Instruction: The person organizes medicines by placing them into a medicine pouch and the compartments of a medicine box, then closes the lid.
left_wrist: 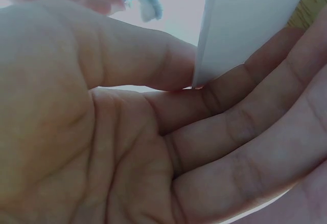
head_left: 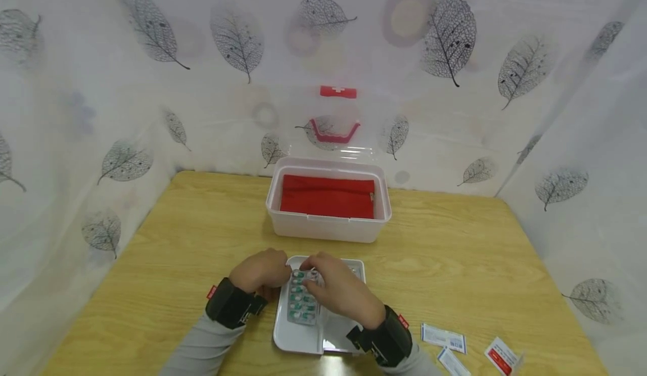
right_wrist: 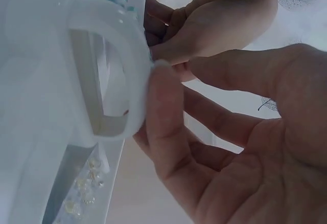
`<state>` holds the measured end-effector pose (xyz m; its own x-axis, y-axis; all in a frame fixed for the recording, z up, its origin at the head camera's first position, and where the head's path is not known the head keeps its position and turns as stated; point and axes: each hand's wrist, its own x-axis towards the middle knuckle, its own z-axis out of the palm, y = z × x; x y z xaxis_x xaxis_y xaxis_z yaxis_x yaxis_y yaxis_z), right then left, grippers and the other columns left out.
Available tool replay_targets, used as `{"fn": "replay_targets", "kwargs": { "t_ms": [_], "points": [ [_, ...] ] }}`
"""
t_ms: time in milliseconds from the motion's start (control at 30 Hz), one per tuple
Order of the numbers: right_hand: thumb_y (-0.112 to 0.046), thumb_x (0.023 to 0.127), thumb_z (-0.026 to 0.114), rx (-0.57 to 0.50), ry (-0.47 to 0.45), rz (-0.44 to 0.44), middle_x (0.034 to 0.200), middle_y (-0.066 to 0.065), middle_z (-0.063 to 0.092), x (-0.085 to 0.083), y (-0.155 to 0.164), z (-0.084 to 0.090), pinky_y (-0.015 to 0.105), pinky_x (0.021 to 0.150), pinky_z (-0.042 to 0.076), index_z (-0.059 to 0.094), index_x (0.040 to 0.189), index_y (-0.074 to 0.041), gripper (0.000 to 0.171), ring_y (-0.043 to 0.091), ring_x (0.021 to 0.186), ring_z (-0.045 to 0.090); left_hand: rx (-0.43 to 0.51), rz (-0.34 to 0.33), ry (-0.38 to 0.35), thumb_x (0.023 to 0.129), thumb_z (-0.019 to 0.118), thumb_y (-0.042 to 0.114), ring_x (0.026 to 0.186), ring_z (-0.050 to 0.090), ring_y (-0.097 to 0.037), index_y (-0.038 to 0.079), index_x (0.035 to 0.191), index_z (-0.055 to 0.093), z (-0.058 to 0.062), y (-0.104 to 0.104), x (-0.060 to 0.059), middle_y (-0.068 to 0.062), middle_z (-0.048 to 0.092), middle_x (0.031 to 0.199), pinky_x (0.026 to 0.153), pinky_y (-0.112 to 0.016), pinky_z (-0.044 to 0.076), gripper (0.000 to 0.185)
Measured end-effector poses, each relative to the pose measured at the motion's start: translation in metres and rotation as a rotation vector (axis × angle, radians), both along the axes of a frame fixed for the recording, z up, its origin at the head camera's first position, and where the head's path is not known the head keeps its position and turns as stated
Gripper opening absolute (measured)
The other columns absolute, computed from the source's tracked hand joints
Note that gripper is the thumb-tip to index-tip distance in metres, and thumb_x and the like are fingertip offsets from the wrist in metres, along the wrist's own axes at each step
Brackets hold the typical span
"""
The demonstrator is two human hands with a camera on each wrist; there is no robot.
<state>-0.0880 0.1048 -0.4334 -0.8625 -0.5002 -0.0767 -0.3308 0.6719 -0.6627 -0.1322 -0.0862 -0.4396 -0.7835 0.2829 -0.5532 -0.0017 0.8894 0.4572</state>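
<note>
A white tray (head_left: 295,338) with a raised central handle (right_wrist: 135,75) lies on the table. On its left side is a blister pack of green-and-white capsules (head_left: 303,303). My left hand (head_left: 261,272) pinches the tray's left wall between thumb and fingers, as the left wrist view shows. Over the middle of the tray, my right hand (head_left: 338,289) has its fingers loosely bent and its thumb apart; a fingertip is at the handle's edge. Another pack with clear-yellowish pieces (right_wrist: 84,188) shows in the tray's other compartment, partly hidden by the handle.
Behind the tray stands a clear plastic box (head_left: 328,227) with a red cloth item (head_left: 328,196) inside; its transparent lid with a red handle (head_left: 335,137) is raised. Small white-and-blue packets (head_left: 443,338) and a red-and-white packet (head_left: 501,356) lie at the right front.
</note>
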Motion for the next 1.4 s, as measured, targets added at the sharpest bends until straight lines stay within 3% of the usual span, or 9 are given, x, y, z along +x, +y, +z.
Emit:
{"fn": "replay_targets", "kwargs": {
  "t_ms": [233, 500, 933, 1167, 1267, 1400],
  "points": [
    [-0.02, 0.096, 0.069, 0.044, 0.01, -0.043, 0.119, 0.0, 0.068, 0.002, 0.011, 0.014, 0.04, 0.097, 0.052, 0.067, 0.124, -0.014, 0.029, 0.016, 0.11, 0.063, 0.016, 0.025, -0.023, 0.099, 0.053, 0.013, 0.054, 0.063, -0.021, 0.006, 0.081, 0.064, 0.0, -0.001, -0.001, -0.01, 0.065, 0.065, 0.049, -0.03, 0.048, 0.023],
    [-0.023, 0.094, 0.071, 0.104, 0.112, -0.107, 0.108, -0.003, 0.069, 0.021, 0.047, 0.024, 0.035, 0.081, 0.054, 0.069, 0.112, -0.017, 0.019, 0.017, 0.099, 0.065, -0.006, 0.026, -0.01, 0.099, 0.052, 0.013, 0.053, 0.065, -0.022, 0.005, 0.085, 0.064, -0.001, -0.001, -0.003, -0.011, 0.066, 0.066, 0.048, -0.032, 0.051, 0.02],
    [-0.022, 0.085, 0.081, 0.337, -0.024, -0.4, 0.098, -0.005, 0.064, 0.071, 0.151, 0.003, 0.033, 0.064, 0.051, 0.071, 0.104, -0.023, 0.021, 0.012, 0.085, 0.062, -0.003, 0.017, -0.015, 0.099, 0.053, 0.015, 0.055, 0.064, -0.023, 0.005, 0.087, 0.064, -0.002, 0.003, 0.0, -0.012, 0.065, 0.067, 0.05, -0.033, 0.052, 0.019],
    [-0.024, 0.072, 0.09, 0.376, -0.086, -0.412, 0.097, -0.007, 0.059, 0.087, 0.181, -0.009, 0.028, 0.058, 0.047, 0.067, 0.106, -0.024, 0.042, 0.011, 0.083, 0.059, -0.02, 0.008, -0.014, 0.099, 0.052, 0.015, 0.054, 0.063, -0.022, 0.005, 0.084, 0.064, -0.001, 0.004, -0.001, -0.011, 0.066, 0.066, 0.049, -0.031, 0.05, 0.021],
    [-0.02, 0.071, 0.09, 0.373, -0.077, -0.388, 0.097, -0.007, 0.057, 0.087, 0.185, -0.014, 0.025, 0.054, 0.043, 0.066, 0.104, -0.026, 0.041, 0.011, 0.084, 0.059, -0.021, 0.012, -0.011, 0.099, 0.052, 0.015, 0.054, 0.064, -0.022, 0.005, 0.083, 0.064, -0.001, 0.004, -0.001, -0.011, 0.066, 0.066, 0.049, -0.031, 0.05, 0.022],
    [-0.015, 0.075, 0.087, 0.348, -0.08, -0.362, 0.094, -0.007, 0.056, 0.083, 0.188, -0.021, 0.026, 0.058, 0.047, 0.064, 0.098, -0.026, 0.035, 0.011, 0.086, 0.059, -0.021, 0.01, -0.006, 0.099, 0.051, 0.014, 0.053, 0.063, -0.022, 0.005, 0.081, 0.064, -0.001, 0.004, 0.0, -0.011, 0.066, 0.065, 0.049, -0.031, 0.051, 0.024]
  ]
}}
